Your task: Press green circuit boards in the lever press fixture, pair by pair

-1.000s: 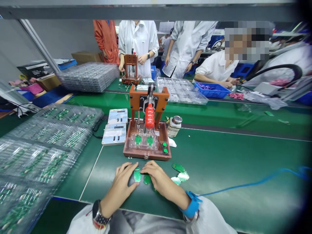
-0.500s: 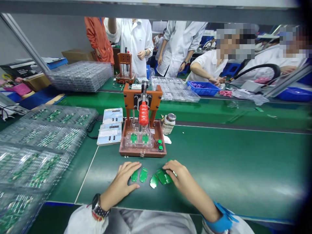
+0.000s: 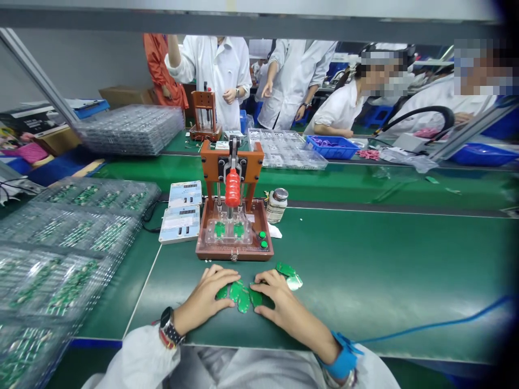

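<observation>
Several green circuit boards lie flat on the green work surface between my two hands. From the left, my left hand curves around the boards, thumb apart from its fingers, fingertips at their edge. Opposite it, my right hand rests with thumb and fingers apart at the right-hand board. Beyond my right fingers lie more green boards, one shining in the light. Behind them stands a test fixture with a red lever handle; two green boards sit in its clear plate.
Stacked clear trays filled with boards stand at left. Two counter boxes flank the fixture, and a jar stands at its right. A blue cord runs from my right wrist. Co-workers are across the bench.
My right hand has moved left, and boards have come together near my left hand. A few boards now show uncovered behind the right hand. The view has shifted slightly.
</observation>
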Available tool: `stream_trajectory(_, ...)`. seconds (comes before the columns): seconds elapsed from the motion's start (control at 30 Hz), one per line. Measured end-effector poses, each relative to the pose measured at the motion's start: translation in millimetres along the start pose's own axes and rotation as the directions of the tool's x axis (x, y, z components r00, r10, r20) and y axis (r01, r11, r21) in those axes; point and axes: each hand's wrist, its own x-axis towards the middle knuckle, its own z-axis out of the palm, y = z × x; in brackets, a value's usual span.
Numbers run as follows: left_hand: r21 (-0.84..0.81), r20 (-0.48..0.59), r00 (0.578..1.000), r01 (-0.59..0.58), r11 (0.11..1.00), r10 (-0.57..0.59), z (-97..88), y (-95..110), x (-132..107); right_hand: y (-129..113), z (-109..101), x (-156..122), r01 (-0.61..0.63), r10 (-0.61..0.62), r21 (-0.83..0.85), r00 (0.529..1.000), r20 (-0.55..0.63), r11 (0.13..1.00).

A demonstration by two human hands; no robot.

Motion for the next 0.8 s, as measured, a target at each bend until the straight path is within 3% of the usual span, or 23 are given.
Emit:
stream_trajectory(0.3,0.031,-0.048,0.997,0.064,0.998,-0.062,0.1,2,-5,-10,-6,2,-0.020,0.020,-0.060,1.000,0.003,0.998)
stream_trajectory(0.37,0.042,-0.065,0.996,0.066,0.997,-0.063,1.4,0,-8,-13,-16,5,0.021,-0.023,-0.042,0.998,-0.051,0.999)
stream_trajectory(0.43,0.041,-0.078,0.996,0.055,0.998,-0.052,4.4,-3,-10,-19,-32,14,0.096,-0.100,-0.028,0.977,-0.188,0.995)
stream_trajectory(0.5,0.030,-0.083,0.996,0.038,0.999,-0.036,8.2,-7,-11,-29,-53,28,0.217,-0.222,-0.056,0.898,-0.379,0.974)
stream_trajectory(0.6,0.030,-0.082,0.997,0.011,0.999,-0.008,13.0,-16,-8,-53,-89,53,0.398,-0.434,-0.199,0.680,-0.591,0.895)
stream_trajectory(0.7,0.068,-0.078,0.996,-0.028,0.997,0.033,15.9,-26,-4,-80,-118,76,0.502,-0.599,-0.357,0.488,-0.634,0.787)
stream_trajectory(0.77,0.115,-0.073,0.994,-0.076,0.990,0.085,18.4,-33,-2,-93,-128,89,0.550,-0.674,-0.420,0.421,-0.607,0.722)
stream_trajectory(0.8,0.145,-0.073,0.990,-0.108,0.984,0.120,20.2,-37,-1,-97,-131,95,0.571,-0.698,-0.432,0.410,-0.587,0.699)
